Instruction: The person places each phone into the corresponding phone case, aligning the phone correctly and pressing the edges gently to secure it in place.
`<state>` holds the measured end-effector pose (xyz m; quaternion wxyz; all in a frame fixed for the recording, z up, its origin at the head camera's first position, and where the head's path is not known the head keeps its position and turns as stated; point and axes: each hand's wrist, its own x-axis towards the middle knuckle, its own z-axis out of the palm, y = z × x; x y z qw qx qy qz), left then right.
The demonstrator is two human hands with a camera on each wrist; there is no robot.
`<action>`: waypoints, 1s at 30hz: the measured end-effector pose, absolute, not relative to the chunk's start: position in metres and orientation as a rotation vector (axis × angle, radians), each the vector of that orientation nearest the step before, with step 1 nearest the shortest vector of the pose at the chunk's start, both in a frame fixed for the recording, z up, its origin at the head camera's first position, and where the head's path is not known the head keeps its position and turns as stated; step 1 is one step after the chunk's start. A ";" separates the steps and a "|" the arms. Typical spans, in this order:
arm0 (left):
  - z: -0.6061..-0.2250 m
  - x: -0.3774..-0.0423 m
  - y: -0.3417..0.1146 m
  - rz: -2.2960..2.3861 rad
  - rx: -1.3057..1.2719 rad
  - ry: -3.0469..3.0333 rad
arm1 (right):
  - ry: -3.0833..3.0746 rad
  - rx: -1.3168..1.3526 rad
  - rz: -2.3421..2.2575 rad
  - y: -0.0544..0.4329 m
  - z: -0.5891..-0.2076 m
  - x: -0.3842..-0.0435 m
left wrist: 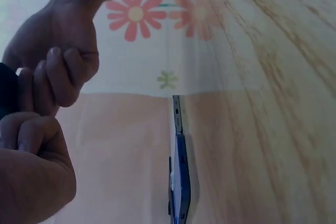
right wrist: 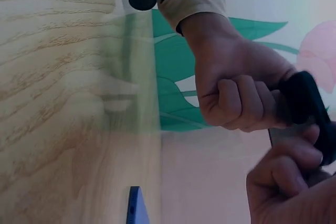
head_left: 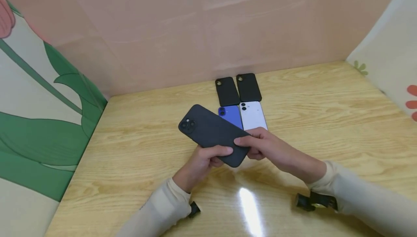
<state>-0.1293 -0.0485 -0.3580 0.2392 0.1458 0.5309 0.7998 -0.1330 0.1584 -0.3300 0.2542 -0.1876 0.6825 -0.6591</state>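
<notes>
My left hand (head_left: pixel 208 157) and right hand (head_left: pixel 260 143) grip a dark phone (head_left: pixel 215 132) at the head view's centre, where its lenses (head_left: pixel 184 125) show, while the right-wrist view reveals my left fingers (right wrist: pixel 244 100) curled, right of centre.

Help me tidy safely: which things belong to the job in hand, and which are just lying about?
Job in hand, apparently: dark phone, the only thing held.

Apparently just lying about: blue phone; white phone; black case; second black case.
</notes>
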 end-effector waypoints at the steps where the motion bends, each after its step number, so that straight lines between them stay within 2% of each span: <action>1: -0.358 -0.129 -0.048 2.193 0.381 1.473 | 1.810 -0.516 -1.779 0.159 -0.330 -0.134; 6: -0.355 -0.128 -0.045 2.259 0.262 1.563 | 1.670 -0.517 -1.726 0.157 -0.336 -0.134; 13: -0.355 -0.129 -0.038 2.292 0.394 1.612 | 1.775 -0.498 -1.728 0.151 -0.340 -0.131; 30: -0.364 -0.128 -0.034 2.268 0.371 1.581 | 1.912 -0.440 -1.832 0.145 -0.344 -0.126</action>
